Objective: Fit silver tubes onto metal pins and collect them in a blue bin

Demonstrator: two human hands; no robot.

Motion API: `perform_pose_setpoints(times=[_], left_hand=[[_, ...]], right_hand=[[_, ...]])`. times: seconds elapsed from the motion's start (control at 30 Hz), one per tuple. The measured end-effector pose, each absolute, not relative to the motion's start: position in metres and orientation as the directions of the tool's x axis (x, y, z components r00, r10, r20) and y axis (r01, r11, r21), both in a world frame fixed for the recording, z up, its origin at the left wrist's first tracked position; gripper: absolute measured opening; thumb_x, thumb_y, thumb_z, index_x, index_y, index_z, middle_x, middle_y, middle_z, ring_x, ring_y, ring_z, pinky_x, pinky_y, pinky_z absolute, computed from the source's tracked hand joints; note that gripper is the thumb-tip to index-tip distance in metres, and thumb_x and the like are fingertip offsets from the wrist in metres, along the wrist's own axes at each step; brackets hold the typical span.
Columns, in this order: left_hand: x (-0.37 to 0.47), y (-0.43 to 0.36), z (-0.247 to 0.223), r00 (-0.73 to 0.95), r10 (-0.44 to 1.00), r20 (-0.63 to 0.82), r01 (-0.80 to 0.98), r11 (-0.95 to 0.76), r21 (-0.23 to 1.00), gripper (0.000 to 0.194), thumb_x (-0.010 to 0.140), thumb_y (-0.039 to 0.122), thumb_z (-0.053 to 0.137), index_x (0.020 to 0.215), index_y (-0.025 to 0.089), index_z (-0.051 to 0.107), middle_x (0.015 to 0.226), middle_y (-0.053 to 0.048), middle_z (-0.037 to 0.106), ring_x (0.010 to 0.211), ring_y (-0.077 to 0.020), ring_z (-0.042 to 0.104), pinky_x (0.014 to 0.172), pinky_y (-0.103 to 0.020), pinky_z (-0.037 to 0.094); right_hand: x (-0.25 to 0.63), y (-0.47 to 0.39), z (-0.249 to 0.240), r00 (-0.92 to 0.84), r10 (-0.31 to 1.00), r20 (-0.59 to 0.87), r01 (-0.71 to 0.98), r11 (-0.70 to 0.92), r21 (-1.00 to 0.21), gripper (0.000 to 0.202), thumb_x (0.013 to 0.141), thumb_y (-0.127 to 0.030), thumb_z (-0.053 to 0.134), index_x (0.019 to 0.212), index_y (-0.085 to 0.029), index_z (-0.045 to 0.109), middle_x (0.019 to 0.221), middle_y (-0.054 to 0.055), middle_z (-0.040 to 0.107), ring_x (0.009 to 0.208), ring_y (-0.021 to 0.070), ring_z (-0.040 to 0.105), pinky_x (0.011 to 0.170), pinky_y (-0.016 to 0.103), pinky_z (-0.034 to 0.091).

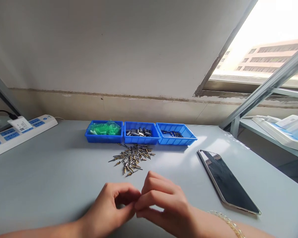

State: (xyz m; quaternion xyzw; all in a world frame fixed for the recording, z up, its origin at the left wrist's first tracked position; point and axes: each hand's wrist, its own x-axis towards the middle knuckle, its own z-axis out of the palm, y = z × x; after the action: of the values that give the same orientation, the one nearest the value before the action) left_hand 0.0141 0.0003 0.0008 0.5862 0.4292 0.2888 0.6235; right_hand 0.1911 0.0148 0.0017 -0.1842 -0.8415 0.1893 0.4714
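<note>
Both hands met low over the grey worktop [52, 172], the left hand [109, 208] and right hand [161, 203] curled with fingertips pinched together on something too small to make out, perhaps one of the metal pins [132, 158] heaped loose just beyond them for easy reach. Behind the heap, three blue trays [141, 134] kept part kinds apart against a plain wall; a phone [225, 180] lay aside, right of the hands, by a bright window [268, 49].

Three blue trays [176, 140], green bits [104, 128], brass-and-silver pins [132, 158].
</note>
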Motion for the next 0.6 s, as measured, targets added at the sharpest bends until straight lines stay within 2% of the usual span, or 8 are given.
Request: perform_pose_setpoints(times=[0.13, 0.23, 0.3, 0.37, 0.47, 0.53, 0.6], left_hand=[[0.014, -0.002, 0.006, 0.489, 0.853, -0.182, 0.140, 0.129, 0.982, 0.009, 0.076, 0.024, 0.065, 0.072, 0.016, 0.065, 0.072, -0.001, 0.069, 0.074, -0.0184, 0.065, 0.069, -0.027, 0.049], [0.010, -0.002, 0.010, 0.363, 0.928, -0.086, 0.148, 0.034, 0.988, 0.009, 0.078, 0.025, 0.062, 0.079, 0.017, 0.066, 0.075, -0.002, 0.069, 0.076, -0.0191, 0.066, 0.073, -0.028, 0.052], [0.007, -0.001, 0.010, 0.269, 0.963, 0.018, 0.165, -0.065, 0.984, 0.006, 0.079, 0.022, 0.061, 0.079, 0.019, 0.067, 0.077, -0.001, 0.069, 0.077, -0.0183, 0.066, 0.073, -0.028, 0.053], [0.006, -0.001, 0.009, 0.249, 0.960, 0.129, 0.177, -0.176, 0.968, 0.008, 0.079, 0.017, 0.060, 0.077, 0.020, 0.067, 0.075, 0.000, 0.069, 0.074, -0.0168, 0.067, 0.072, -0.026, 0.054], [0.005, 0.000, 0.006, 0.304, 0.910, 0.283, 0.196, -0.350, 0.916, 0.013, 0.079, 0.011, 0.060, 0.075, 0.021, 0.068, 0.071, 0.001, 0.069, 0.068, -0.0147, 0.066, 0.067, -0.024, 0.053], [0.004, 0.000, 0.005, 0.335, 0.872, 0.357, 0.213, -0.439, 0.873, 0.014, 0.079, 0.008, 0.061, 0.075, 0.020, 0.068, 0.069, 0.001, 0.069, 0.065, -0.0142, 0.066, 0.064, -0.024, 0.052], [0.002, 0.000, 0.004, 0.350, 0.847, 0.400, 0.234, -0.492, 0.838, 0.013, 0.079, 0.008, 0.062, 0.076, 0.020, 0.067, 0.069, 0.000, 0.070, 0.065, -0.0141, 0.065, 0.063, -0.023, 0.052]], right_hand=[[0.193, 0.016, 0.002, -0.489, 0.480, 0.728, 0.127, 0.865, -0.486, 0.010, 0.094, -0.020, 0.061, 0.086, -0.018, 0.067, 0.066, 0.002, 0.062, 0.062, 0.0127, 0.053, 0.056, 0.024, 0.048], [0.198, 0.021, 0.000, -0.421, 0.607, 0.674, 0.162, 0.781, -0.603, 0.008, 0.089, -0.014, 0.063, 0.083, -0.018, 0.065, 0.067, 0.001, 0.063, 0.061, 0.0119, 0.057, 0.056, 0.023, 0.049], [0.200, 0.023, -0.002, -0.413, 0.739, 0.532, 0.212, 0.646, -0.733, 0.008, 0.086, -0.012, 0.064, 0.080, -0.018, 0.066, 0.069, 0.001, 0.067, 0.062, 0.0116, 0.060, 0.059, 0.023, 0.051], [0.201, 0.025, -0.005, -0.445, 0.839, 0.314, 0.255, 0.455, -0.853, 0.007, 0.084, -0.014, 0.065, 0.080, -0.018, 0.068, 0.071, 0.001, 0.070, 0.063, 0.0117, 0.062, 0.059, 0.023, 0.052], [0.200, 0.025, -0.009, -0.524, 0.850, 0.052, 0.268, 0.223, -0.937, 0.007, 0.084, -0.019, 0.065, 0.080, -0.017, 0.071, 0.075, 0.002, 0.073, 0.066, 0.0130, 0.064, 0.059, 0.023, 0.052], [0.199, 0.024, -0.010, -0.559, 0.829, 0.005, 0.243, 0.170, -0.955, 0.007, 0.083, -0.018, 0.065, 0.080, -0.017, 0.071, 0.077, 0.002, 0.073, 0.068, 0.0135, 0.064, 0.062, 0.024, 0.053], [0.199, 0.024, -0.008, -0.560, 0.828, 0.034, 0.216, 0.186, -0.959, 0.006, 0.083, -0.018, 0.065, 0.079, -0.017, 0.070, 0.077, 0.002, 0.072, 0.069, 0.0135, 0.064, 0.064, 0.025, 0.053]])
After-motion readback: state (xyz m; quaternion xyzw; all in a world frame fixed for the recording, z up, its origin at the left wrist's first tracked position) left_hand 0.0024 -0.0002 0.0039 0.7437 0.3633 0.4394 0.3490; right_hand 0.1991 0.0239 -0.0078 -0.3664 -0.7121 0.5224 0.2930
